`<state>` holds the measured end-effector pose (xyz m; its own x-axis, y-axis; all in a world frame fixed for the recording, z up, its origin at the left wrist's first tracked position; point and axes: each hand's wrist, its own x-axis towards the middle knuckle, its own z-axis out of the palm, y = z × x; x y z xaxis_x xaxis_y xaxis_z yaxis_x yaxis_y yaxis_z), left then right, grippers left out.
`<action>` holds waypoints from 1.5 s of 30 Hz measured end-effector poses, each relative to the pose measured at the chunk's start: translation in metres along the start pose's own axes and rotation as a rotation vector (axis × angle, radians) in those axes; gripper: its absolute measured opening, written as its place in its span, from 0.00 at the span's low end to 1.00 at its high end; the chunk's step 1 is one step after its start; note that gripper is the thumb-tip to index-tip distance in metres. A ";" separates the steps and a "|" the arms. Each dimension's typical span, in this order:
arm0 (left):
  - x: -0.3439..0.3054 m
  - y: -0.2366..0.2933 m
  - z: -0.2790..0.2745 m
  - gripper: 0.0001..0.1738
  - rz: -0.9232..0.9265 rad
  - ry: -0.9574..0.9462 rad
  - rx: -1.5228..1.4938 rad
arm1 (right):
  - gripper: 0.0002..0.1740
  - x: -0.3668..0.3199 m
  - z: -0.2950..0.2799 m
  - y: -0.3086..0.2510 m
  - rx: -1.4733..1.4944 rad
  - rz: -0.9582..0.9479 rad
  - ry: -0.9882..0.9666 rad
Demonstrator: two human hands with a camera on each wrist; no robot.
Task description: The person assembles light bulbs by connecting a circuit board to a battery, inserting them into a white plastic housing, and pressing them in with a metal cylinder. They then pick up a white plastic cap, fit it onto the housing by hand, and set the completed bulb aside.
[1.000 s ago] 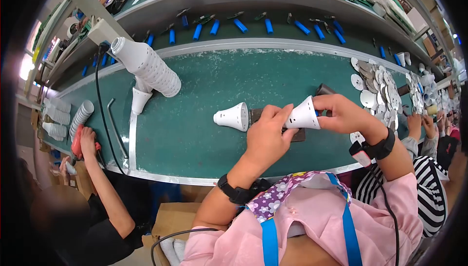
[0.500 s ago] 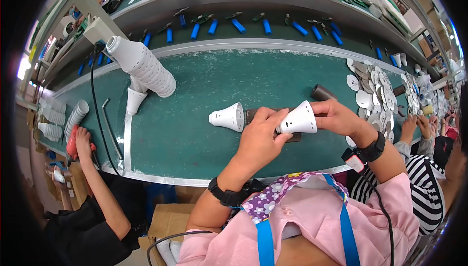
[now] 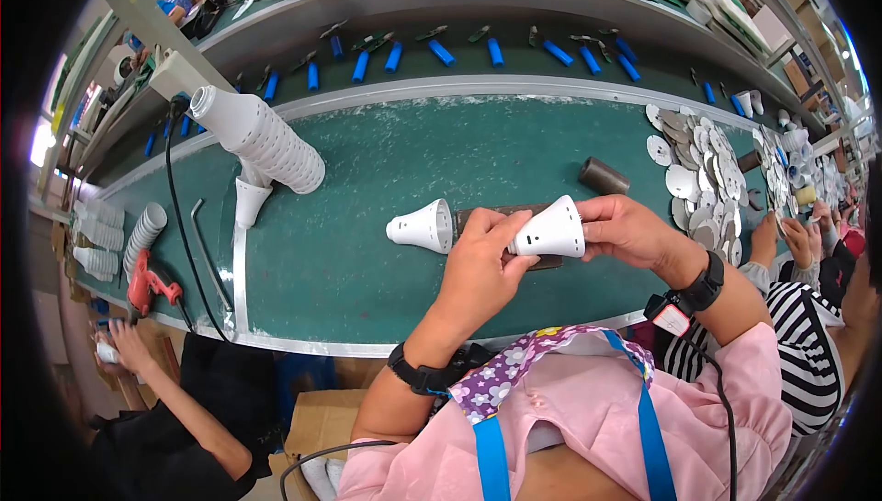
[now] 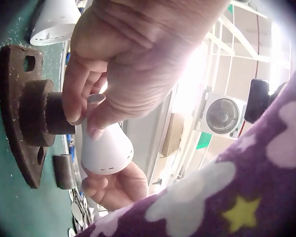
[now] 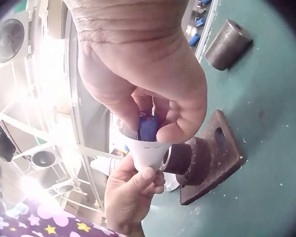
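Note:
A white cone-shaped housing [image 3: 551, 229] is held between both hands, above a brown metal fixture [image 4: 35, 113]. The left hand [image 3: 478, 267] pinches its narrow end, where a grey metallic tip [image 4: 95, 98] shows in the left wrist view. At the wide mouth, the right hand [image 3: 634, 236] pinches a blue part [image 5: 148, 127] that sits partly inside the opening. A second white housing [image 3: 424, 225] lies on its side left of the fixture. Behind the right hand a dark metal cylinder [image 3: 604, 176] lies on the green table [image 3: 367, 290].
Nested white housings [image 3: 262, 138] lean at the left, near a bent metal rod [image 3: 209, 253] and a red power tool [image 3: 147, 282]. Flat discs [image 3: 703, 170] are piled at the right. Blue pieces [image 3: 441, 51] line the shelf behind. Other people sit on both sides.
The held housing has shifted slightly left and its wide mouth has tilted lower, both hands still on it. At the left, another person's hand has let go of the red tool.

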<state>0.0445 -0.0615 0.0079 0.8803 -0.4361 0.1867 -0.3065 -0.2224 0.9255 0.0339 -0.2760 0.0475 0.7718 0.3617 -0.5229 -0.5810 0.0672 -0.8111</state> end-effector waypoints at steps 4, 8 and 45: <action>0.000 0.002 0.002 0.26 -0.014 0.013 -0.028 | 0.18 0.001 0.007 -0.006 -0.147 0.024 0.045; -0.001 -0.001 0.000 0.26 -0.051 -0.024 -0.045 | 0.17 0.001 0.004 -0.005 -0.177 0.003 -0.023; -0.002 0.002 -0.001 0.25 -0.006 -0.019 0.082 | 0.17 0.002 0.003 -0.009 -0.146 0.095 0.014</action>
<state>0.0423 -0.0602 0.0101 0.8752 -0.4513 0.1745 -0.3308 -0.2949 0.8965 0.0396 -0.2726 0.0544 0.7193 0.3474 -0.6016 -0.6085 -0.1028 -0.7869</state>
